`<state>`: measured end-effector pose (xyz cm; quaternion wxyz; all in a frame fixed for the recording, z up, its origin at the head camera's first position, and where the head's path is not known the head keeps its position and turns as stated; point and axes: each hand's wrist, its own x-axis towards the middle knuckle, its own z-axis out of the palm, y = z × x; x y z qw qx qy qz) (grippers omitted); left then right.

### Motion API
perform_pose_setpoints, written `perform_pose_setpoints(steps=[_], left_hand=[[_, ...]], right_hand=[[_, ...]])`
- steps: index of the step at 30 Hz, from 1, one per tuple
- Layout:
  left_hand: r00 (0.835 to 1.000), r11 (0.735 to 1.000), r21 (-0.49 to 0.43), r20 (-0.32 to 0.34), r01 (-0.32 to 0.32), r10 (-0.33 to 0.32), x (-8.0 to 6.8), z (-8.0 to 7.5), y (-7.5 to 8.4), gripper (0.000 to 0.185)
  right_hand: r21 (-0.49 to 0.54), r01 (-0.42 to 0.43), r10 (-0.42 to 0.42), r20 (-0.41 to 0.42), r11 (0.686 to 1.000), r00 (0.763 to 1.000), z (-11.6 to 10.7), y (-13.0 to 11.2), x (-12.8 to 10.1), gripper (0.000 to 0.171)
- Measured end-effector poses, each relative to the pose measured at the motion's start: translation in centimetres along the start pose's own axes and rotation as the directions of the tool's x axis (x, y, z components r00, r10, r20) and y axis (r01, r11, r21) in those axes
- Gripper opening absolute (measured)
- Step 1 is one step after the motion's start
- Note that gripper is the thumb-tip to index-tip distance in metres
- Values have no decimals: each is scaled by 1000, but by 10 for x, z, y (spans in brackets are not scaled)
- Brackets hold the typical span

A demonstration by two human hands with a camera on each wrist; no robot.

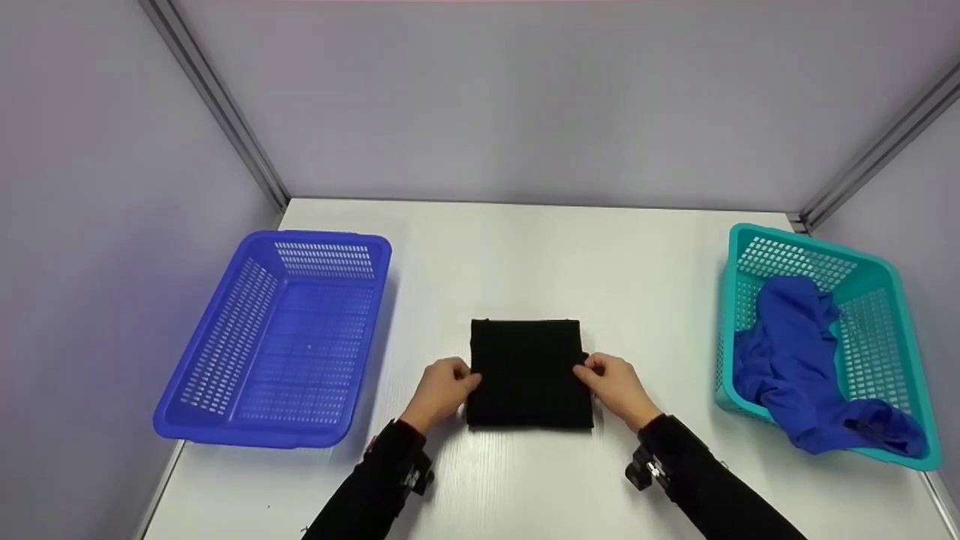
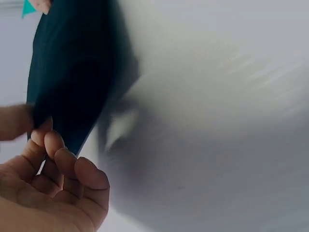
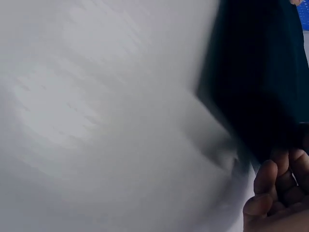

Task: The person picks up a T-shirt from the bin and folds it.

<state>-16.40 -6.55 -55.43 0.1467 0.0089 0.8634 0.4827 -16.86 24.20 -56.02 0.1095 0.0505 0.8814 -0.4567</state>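
Observation:
A black cloth (image 1: 528,375), folded into a neat square, is at the middle of the white table in the head view. My left hand (image 1: 441,390) pinches its left edge between thumb and fingers. On the opposite side my right hand (image 1: 616,386) pinches the right edge. In the left wrist view the folded cloth (image 2: 72,63) hangs from the thumb and curled fingers (image 2: 63,162). The right wrist view shows the cloth (image 3: 251,82) with the right fingers (image 3: 265,179) bent at its edge; the right thumb is mostly out of frame.
A blue plastic basket (image 1: 349,431) with nothing in it stands on the left of the white table (image 1: 525,255). At the right, a teal basket (image 1: 911,360) holds a crumpled blue garment (image 1: 795,352) that hangs over its front rim. Grey panels (image 1: 525,97) enclose the table.

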Motion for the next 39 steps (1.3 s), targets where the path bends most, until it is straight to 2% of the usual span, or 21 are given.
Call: perform_pose_setpoints(steps=[3,6,9,12,19,22,28,31,33,34,36,38,39], left_hand=[[1000,1000,-9,2,-3,3,-6,1,-4,22],[999,1000,-17,40,6,-5,-13,1,-9,26],[997,1000,0,70,-21,21,-20,1,-13,25],[996,998,1,66,-61,61,-27,2,-15,21],[992,999,-43,125,-27,33,-41,6,-20,22],[992,998,3,108,-63,62,-42,6,-25,23],[987,987,114,125,-114,100,-43,5,-30,26],[984,985,139,157,-104,82,-40,-2,-25,20],[985,981,172,158,-91,64,-34,-12,-16,16],[987,976,202,148,-84,55,-30,-18,-9,16],[994,952,295,86,-87,64,-19,-31,8,21],[992,899,424,-4,-110,124,-4,-44,27,31],[984,860,494,-47,-124,169,4,-50,36,37]], right_hand=[[-10,3,-3,-9,1000,1000,1,2,-4,22],[17,-23,23,14,1000,1000,1,4,-12,26],[11,-24,23,56,1000,998,1,5,-20,28],[-9,-13,13,68,1000,998,1,7,-27,27],[30,-58,53,148,998,988,-1,14,-46,27],[5,-8,7,164,1000,986,1,17,-50,22],[-151,101,-74,172,983,982,4,23,-49,18],[-165,114,-78,209,980,975,-6,24,-44,16],[-177,120,-81,214,977,974,-20,22,-35,15],[-195,133,-92,208,972,974,-29,20,-30,17],[-250,167,-127,169,954,977,-47,13,-16,23],[-334,207,-180,110,920,978,-64,4,0,33],[-384,222,-208,80,896,975,-73,-1,8,38]])
